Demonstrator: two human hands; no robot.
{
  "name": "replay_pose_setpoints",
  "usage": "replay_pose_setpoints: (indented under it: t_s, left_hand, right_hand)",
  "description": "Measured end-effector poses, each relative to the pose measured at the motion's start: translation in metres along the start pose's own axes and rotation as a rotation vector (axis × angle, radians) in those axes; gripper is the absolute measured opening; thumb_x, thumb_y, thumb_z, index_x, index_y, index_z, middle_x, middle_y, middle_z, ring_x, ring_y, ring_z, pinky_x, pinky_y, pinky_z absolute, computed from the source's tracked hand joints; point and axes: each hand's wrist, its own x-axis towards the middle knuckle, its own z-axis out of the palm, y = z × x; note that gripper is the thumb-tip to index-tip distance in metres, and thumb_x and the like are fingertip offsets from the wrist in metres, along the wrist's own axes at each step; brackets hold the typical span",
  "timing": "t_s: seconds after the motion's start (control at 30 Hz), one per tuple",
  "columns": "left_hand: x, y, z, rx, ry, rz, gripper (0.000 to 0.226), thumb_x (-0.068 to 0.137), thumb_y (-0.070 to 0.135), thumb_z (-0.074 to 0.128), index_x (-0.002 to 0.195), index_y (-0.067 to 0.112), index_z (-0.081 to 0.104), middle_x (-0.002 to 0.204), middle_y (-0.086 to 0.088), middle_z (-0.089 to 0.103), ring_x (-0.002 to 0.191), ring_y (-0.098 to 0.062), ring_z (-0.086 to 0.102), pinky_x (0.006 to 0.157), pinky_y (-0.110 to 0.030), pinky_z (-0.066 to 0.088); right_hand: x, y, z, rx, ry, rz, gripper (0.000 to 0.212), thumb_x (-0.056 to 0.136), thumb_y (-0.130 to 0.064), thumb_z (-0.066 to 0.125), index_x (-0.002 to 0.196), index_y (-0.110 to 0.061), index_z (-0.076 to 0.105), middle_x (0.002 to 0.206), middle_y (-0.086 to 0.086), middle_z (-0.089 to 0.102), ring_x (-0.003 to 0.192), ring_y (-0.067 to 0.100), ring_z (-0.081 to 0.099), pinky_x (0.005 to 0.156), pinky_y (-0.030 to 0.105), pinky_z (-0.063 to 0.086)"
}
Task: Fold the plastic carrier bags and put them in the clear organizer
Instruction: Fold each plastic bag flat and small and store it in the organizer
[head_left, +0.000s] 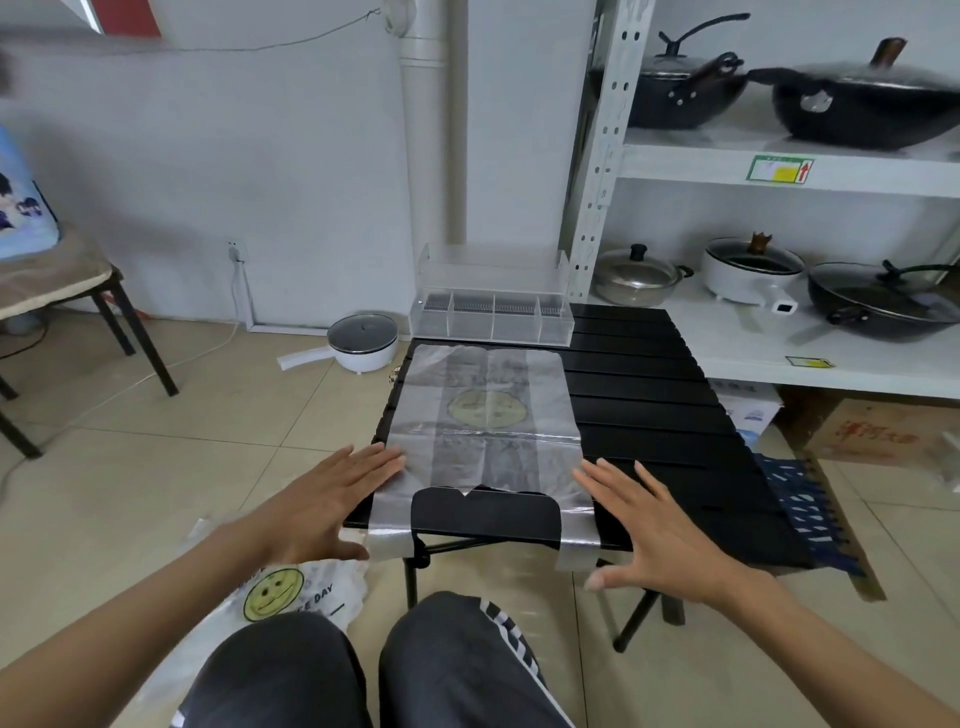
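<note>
A translucent plastic carrier bag (483, 415) with a yellow smiley print lies flat on the black slatted table (665, 415), its two handles hanging over the near edge. My left hand (332, 499) is flat with straight fingers at the bag's left edge. My right hand (649, 525) is spread flat just right of the bag's near right corner. Neither hand holds anything. The clear organizer (491, 312), divided into several compartments, stands on the table's far edge behind the bag. More white smiley bags (280, 597) lie on the floor by my left knee.
A white shelf unit (779, 171) with black woks, pots and lids stands right of the table. A white electric pot (363, 340) sits on the tiled floor at far left of the table. A chair (62, 280) stands at left. My knees are under the table's near edge.
</note>
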Motion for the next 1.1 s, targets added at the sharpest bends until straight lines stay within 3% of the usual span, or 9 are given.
replay_pose_setpoints:
  t_s: [0.1,0.23,0.37,0.5,0.6,0.7,0.83,0.93,1.1]
  left_hand:
    - [0.010,0.005,0.001,-0.023,0.023,-0.009,0.108,0.079,0.069,0.054,0.151,0.026,-0.013,0.157,0.011,-0.019,0.144,-0.004,-0.019,0.116,-0.026,-0.016]
    - [0.014,0.012,-0.003,-0.092,0.045,-0.001,0.094,0.087,0.061,0.050,0.151,0.027,-0.009,0.158,0.010,-0.011,0.146,-0.005,-0.011,0.114,-0.019,-0.018]
    - [0.012,0.015,-0.003,-0.118,0.123,0.009,0.082,0.086,0.055,0.054,0.152,0.027,0.013,0.157,0.009,0.015,0.143,-0.003,0.010,0.115,-0.018,-0.013]
    - [0.017,0.017,-0.005,-0.125,0.242,0.054,0.060,0.082,0.022,0.059,0.140,0.025,0.041,0.136,0.004,0.046,0.124,-0.014,0.043,0.111,-0.017,0.018]
    - [0.028,0.018,-0.005,-0.215,0.295,0.050,0.064,0.077,-0.005,0.058,0.132,0.025,0.052,0.138,-0.001,0.048,0.123,-0.019,0.050,0.101,-0.023,0.038]
    - [0.034,0.017,-0.006,-0.422,0.363,-0.042,0.071,0.080,-0.018,0.046,0.128,0.034,0.053,0.139,0.007,0.051,0.124,-0.014,0.052,0.103,-0.033,0.044]
    - [0.038,0.014,-0.017,-0.665,0.341,-0.116,0.040,0.095,0.014,0.039,0.123,0.040,0.052,0.126,0.012,0.059,0.117,-0.011,0.056,0.100,-0.044,0.046]
    - [0.043,0.015,-0.026,-0.765,0.317,-0.106,0.029,0.095,0.018,0.048,0.115,0.038,0.053,0.113,0.013,0.062,0.108,-0.012,0.059,0.095,-0.045,0.047]
    - [0.046,0.010,-0.025,-0.718,0.250,-0.119,0.036,0.089,0.020,0.052,0.121,0.037,0.052,0.112,0.006,0.063,0.103,-0.020,0.061,0.091,-0.048,0.048]
  right_hand:
    - [0.000,-0.001,0.007,-0.172,-0.003,-0.026,0.105,0.080,-0.078,0.046,0.153,-0.033,-0.014,0.159,-0.015,-0.019,0.145,0.004,-0.021,0.119,0.039,-0.014]
    - [0.005,-0.005,0.017,-0.138,0.200,-0.033,0.088,0.085,-0.057,0.059,0.155,-0.031,0.013,0.158,-0.011,0.025,0.148,0.006,0.012,0.122,0.041,0.002]
    - [0.009,-0.015,0.018,-0.045,0.320,-0.083,0.067,0.085,-0.050,0.051,0.147,-0.029,0.037,0.140,-0.013,0.045,0.136,0.003,0.037,0.121,0.046,0.016]
    - [0.016,-0.015,0.022,0.017,0.354,-0.075,0.074,0.075,-0.015,0.070,0.143,-0.026,0.044,0.132,-0.011,0.049,0.129,0.004,0.043,0.121,0.045,0.016]
    - [0.023,-0.018,0.019,0.088,0.404,-0.055,0.058,0.089,-0.035,0.056,0.145,-0.029,0.041,0.140,-0.013,0.044,0.133,0.000,0.038,0.122,0.042,0.012]
    - [0.033,-0.016,0.014,0.133,0.437,-0.021,0.063,0.091,-0.059,0.044,0.148,-0.033,0.035,0.148,-0.015,0.037,0.139,-0.002,0.029,0.123,0.041,0.009]
    - [0.046,-0.008,0.004,0.178,0.381,-0.004,0.089,0.078,-0.080,0.049,0.151,-0.036,0.022,0.154,-0.020,0.025,0.143,-0.008,0.014,0.123,0.038,0.000]
    - [0.055,-0.003,0.003,0.216,0.334,-0.022,0.092,0.077,-0.073,0.059,0.152,-0.038,0.018,0.152,-0.022,0.028,0.142,-0.009,0.017,0.123,0.039,0.000]
    - [0.068,0.012,0.011,0.205,0.443,0.029,0.046,0.086,-0.034,0.070,0.128,-0.042,0.055,0.119,-0.024,0.061,0.115,-0.007,0.050,0.115,0.040,0.024]
